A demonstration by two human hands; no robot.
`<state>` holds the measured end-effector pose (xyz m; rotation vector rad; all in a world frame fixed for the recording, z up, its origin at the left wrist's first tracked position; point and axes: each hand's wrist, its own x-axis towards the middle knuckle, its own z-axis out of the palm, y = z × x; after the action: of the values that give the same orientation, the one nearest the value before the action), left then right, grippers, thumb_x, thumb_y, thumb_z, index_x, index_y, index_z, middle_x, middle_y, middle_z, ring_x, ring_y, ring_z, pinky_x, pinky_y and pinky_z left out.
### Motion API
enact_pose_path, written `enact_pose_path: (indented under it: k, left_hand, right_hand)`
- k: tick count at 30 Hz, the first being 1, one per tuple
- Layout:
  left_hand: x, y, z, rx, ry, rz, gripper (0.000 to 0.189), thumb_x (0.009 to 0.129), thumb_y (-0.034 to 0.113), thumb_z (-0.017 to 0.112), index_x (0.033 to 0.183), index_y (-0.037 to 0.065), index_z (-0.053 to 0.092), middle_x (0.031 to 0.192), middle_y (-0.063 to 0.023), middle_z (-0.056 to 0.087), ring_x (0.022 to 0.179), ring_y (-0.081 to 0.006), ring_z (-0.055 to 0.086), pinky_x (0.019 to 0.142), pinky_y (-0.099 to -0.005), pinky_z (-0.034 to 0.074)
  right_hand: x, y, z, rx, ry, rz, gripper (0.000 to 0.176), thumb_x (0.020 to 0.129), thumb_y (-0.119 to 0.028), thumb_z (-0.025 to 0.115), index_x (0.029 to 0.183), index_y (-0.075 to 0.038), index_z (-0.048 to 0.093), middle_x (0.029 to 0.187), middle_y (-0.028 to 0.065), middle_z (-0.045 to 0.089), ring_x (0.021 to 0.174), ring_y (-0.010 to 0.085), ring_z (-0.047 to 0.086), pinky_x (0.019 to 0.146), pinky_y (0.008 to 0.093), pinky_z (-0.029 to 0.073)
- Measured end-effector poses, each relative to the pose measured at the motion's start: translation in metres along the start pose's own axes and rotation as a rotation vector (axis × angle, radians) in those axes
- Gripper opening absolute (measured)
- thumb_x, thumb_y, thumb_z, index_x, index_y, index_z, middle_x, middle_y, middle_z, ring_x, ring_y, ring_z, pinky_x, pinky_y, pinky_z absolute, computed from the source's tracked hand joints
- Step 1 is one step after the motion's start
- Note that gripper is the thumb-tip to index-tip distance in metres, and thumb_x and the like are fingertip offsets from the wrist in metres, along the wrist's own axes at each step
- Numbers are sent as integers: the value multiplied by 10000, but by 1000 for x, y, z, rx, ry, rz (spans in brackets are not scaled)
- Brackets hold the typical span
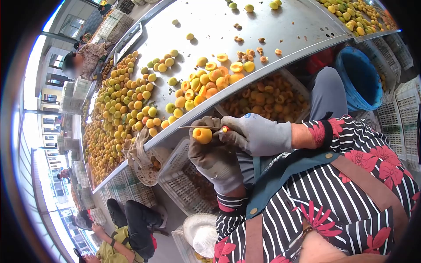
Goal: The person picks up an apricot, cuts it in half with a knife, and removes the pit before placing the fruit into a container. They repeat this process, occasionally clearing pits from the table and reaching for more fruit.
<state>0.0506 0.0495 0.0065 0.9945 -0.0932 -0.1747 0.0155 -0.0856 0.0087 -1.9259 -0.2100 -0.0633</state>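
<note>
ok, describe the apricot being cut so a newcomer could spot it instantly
Find the long metal table covered in piled fruit, then its near edge, where two grey-gloved hands meet. The apricot sits in the left hand, with the thin knife in the right hand laid along its upper edge. Unlike the piled fruit, it alone is held off the table, against a blade.
</note>
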Motion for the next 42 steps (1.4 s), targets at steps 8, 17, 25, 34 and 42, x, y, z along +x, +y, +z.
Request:
enact_pose_path:
  k: [8, 17, 25, 34, 42]
  left_hand:
    - [2, 1, 3, -173, -62, -48, 272, 1043, 189, 443, 1126, -5, 614, 991, -87, 619, 866, -183, 620, 731, -269, 556]
    - [1, 1, 10, 29, -2, -26, 276, 1035, 223, 452, 1116, 0, 595, 988, -97, 615, 818, -180, 628, 632, -232, 555]
    - [6, -7, -13, -179, -166, -96, 348, 1013, 321, 473, 1165, 12, 524, 1028, -113, 587, 887, -198, 611, 688, -261, 560]
    - [7, 4, -3, 31, -220, 32, 387, 1059, 380, 487, 1218, 27, 500, 1047, -97, 587, 976, -183, 605, 820, -276, 538]
    - [5, -7, 10, -157, -141, 51, 705, 1032, 406, 540, 1558, 22, 272, 1408, -185, 532, 1345, -328, 506, 1175, -452, 373]
  right_hand:
    - [-2, 3, 2, -142, 64, -28, 263, 1034, -289, 539, 1102, -37, 506, 831, 252, 649, 842, 461, 655, 668, 490, 520]
    - [-1, 3, -1, -296, 97, -141, 291, 1020, -265, 542, 1208, -45, 515, 808, 232, 661, 778, 445, 667, 650, 491, 535]
    - [-2, 7, 3, -355, 51, -75, 321, 1003, -229, 539, 1239, -13, 550, 784, 224, 668, 735, 405, 685, 643, 484, 543]
    - [1, 4, 0, 0, 32, -58, 299, 1017, -256, 538, 1132, 19, 565, 799, 260, 662, 780, 459, 665, 674, 511, 534]
    - [-6, 16, -2, -270, 66, -72, 268, 999, -247, 565, 1133, -16, 546, 763, 243, 651, 746, 443, 665, 648, 511, 522]
